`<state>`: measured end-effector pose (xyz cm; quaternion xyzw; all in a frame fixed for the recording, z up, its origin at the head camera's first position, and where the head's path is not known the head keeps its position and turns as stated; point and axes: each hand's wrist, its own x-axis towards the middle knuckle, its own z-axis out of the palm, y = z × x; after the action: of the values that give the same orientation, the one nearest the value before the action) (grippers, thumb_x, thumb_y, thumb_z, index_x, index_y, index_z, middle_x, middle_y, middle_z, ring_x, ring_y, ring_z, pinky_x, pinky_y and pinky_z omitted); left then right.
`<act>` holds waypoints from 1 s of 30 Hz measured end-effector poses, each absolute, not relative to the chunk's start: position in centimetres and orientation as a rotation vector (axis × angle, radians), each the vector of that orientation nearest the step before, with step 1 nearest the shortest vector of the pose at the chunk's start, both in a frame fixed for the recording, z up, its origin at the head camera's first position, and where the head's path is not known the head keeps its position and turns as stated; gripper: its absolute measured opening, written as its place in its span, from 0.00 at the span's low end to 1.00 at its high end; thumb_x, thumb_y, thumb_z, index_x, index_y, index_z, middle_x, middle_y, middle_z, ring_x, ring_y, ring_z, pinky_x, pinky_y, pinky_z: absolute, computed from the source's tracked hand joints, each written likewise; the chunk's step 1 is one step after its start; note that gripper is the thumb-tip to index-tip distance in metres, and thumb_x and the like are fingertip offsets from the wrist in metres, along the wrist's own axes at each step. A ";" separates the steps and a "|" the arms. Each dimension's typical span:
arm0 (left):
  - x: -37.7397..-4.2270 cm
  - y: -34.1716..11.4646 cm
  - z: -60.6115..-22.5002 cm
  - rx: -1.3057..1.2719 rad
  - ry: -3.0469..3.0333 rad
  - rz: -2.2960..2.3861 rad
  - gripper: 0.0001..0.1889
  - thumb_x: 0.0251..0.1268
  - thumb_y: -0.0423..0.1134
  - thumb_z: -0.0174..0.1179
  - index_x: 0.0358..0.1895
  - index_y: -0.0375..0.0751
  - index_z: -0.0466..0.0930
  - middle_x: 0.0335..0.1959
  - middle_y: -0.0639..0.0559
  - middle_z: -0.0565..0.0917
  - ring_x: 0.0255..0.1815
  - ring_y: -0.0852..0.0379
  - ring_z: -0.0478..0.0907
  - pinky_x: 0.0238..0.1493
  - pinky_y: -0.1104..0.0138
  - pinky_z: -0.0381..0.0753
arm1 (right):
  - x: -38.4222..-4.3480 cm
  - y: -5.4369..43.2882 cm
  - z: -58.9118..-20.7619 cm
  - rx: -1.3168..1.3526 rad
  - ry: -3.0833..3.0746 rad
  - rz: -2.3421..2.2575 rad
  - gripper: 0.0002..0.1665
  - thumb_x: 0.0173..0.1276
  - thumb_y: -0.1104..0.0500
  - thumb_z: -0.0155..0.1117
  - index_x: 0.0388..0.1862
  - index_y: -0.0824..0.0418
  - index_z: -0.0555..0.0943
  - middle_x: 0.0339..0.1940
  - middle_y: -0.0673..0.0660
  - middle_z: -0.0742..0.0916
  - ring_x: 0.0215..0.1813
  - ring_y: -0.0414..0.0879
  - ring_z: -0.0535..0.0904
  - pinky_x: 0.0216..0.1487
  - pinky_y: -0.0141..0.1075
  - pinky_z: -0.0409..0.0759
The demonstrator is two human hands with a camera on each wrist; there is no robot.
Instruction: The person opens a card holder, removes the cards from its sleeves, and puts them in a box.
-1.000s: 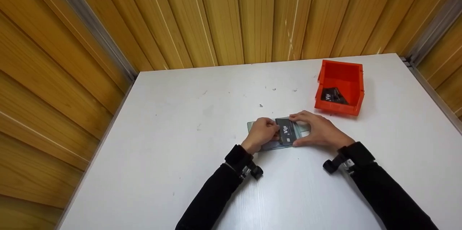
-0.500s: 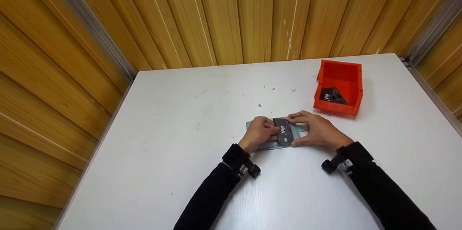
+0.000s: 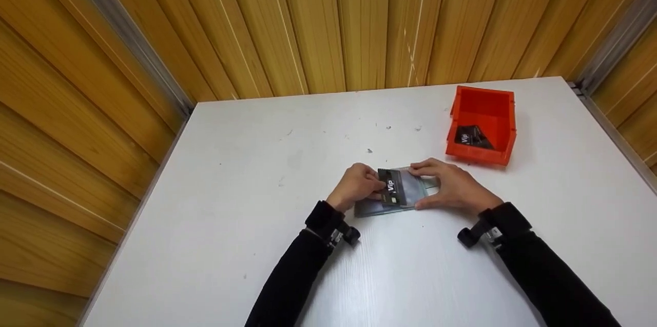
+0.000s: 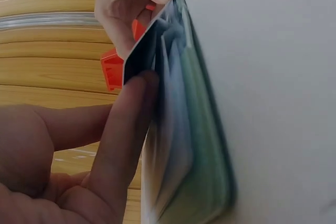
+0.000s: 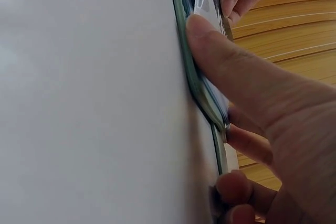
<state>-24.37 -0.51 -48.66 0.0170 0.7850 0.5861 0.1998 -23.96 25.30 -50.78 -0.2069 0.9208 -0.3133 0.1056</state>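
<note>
A black card marked "Vip" (image 3: pixel 391 188) lies partly over a clear-leaved card holder (image 3: pixel 413 189) on the white table. My left hand (image 3: pixel 355 183) pinches the card's left edge between thumb and finger. The right hand (image 3: pixel 456 184) grips the holder's right end, thumb on the near edge and fingers on the far edge. Seen from the left wrist, the holder's translucent leaves fan apart above its greenish cover (image 4: pixel 205 135), and the card's dark face (image 4: pixel 139 56) is raised over them. How much of the card is inside a sleeve is hard to tell.
A red open bin (image 3: pixel 478 154) stands at the back right of the table (image 3: pixel 256 162), with several black cards (image 3: pixel 473 137) inside. Wood-patterned walls (image 3: pixel 318 24) rise behind and on both sides.
The left hand has drawn the card leftward across the holder, baring more of the clear leaf beside the right hand. The right hand stays almost still.
</note>
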 end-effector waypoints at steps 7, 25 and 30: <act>-25.1 -2.2 -47.9 0.026 2.171 1.605 0.04 0.64 0.22 0.65 0.40 0.26 0.82 0.29 0.49 0.83 0.25 0.59 0.83 0.30 0.69 0.87 | -24.1 25.3 -51.0 -0.657 2.723 -0.920 0.52 0.48 0.40 0.86 0.72 0.52 0.79 0.73 0.50 0.78 0.74 0.56 0.72 0.71 0.58 0.72; -25.1 -4.0 -43.9 0.077 2.130 1.817 0.05 0.68 0.25 0.63 0.44 0.31 0.78 0.29 0.51 0.83 0.30 0.60 0.83 0.37 0.68 0.88 | -24.1 25.4 -50.7 -0.637 2.730 -0.882 0.52 0.49 0.39 0.86 0.73 0.49 0.77 0.73 0.51 0.78 0.71 0.56 0.73 0.69 0.58 0.74; -24.9 -4.1 -43.3 0.090 2.103 1.896 0.08 0.68 0.24 0.63 0.47 0.29 0.78 0.30 0.51 0.84 0.32 0.59 0.84 0.38 0.68 0.89 | -24.1 25.4 -50.8 -0.628 2.715 -0.893 0.52 0.48 0.40 0.86 0.73 0.49 0.77 0.73 0.51 0.78 0.71 0.55 0.73 0.70 0.58 0.74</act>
<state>-24.86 -4.09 -43.26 0.0313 0.7335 0.6613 0.1537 -24.11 25.38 -50.84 -0.2135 0.9224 -0.3034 0.1075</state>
